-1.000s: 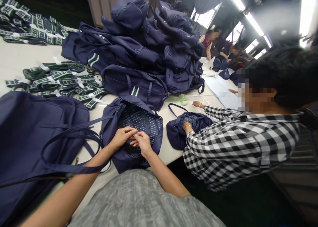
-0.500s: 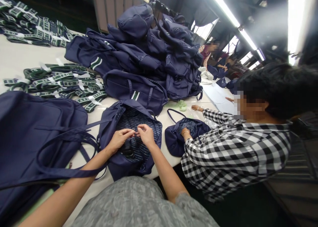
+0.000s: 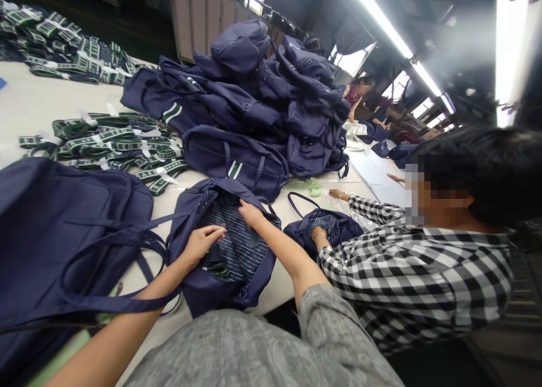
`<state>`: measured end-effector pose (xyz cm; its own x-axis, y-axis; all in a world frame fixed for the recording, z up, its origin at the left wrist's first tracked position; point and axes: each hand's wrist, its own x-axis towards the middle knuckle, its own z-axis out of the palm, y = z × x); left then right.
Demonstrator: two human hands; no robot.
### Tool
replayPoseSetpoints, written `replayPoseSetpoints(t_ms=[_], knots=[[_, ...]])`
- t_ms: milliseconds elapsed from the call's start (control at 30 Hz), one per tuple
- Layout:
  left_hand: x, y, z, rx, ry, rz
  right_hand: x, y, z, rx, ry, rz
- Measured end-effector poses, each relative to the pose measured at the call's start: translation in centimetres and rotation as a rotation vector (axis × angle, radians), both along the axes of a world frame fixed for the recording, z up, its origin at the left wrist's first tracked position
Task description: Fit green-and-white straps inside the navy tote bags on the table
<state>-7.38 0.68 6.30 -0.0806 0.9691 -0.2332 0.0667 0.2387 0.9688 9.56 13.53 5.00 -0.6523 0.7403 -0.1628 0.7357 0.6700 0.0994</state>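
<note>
A navy duffel bag [image 3: 262, 279] lies unzipped in front of me, its striped lining with small print showing. My left hand [image 3: 205, 243] is over the opening, thumb and fingers pinched together; anything between them is too small to name. Towards the far rim of the bag, my right hand [image 3: 250, 213] is closed with curled fingers against the lining; what it pinches is hidden. A dark strap piece with green rests at the bottom inside the bag. One looped strap [image 3: 114, 305] crosses my left forearm.
Navy bags are heaped [image 3: 245, 104] behind the open one. Bundled green-and-white lettered straps [image 3: 114, 144] lie left, beside another large navy bag [image 3: 63, 223]. A co-worker in a checked shirt [image 3: 406, 262] reaches into a smaller bag [image 3: 296, 237] at right.
My hands were together over the bag's middle and are now apart. The right hand has moved away to the far side of the opening; the left stays pinched. The view has shifted slightly.
</note>
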Motion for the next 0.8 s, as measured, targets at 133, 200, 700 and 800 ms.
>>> replayPoseSetpoints(t_ms=[133,200,700,800], knots=[[-0.3,-0.1,-0.1,0.005,-0.009,0.02,-0.2,1.1,0.1,-0.022,-0.085,0.134],[-0.3,-0.1,-0.1,0.004,-0.007,0.019,0.1,1.4,0.2,-0.022,-0.082,0.173],[-0.2,0.5,0.1,0.02,-0.004,0.106,1.7,-2.2,-2.8,-0.001,0.139,-0.583],[-0.1,0.4,0.2,0.007,-0.012,0.113,1.6,-2.1,-3.2,0.051,0.166,-0.517]])
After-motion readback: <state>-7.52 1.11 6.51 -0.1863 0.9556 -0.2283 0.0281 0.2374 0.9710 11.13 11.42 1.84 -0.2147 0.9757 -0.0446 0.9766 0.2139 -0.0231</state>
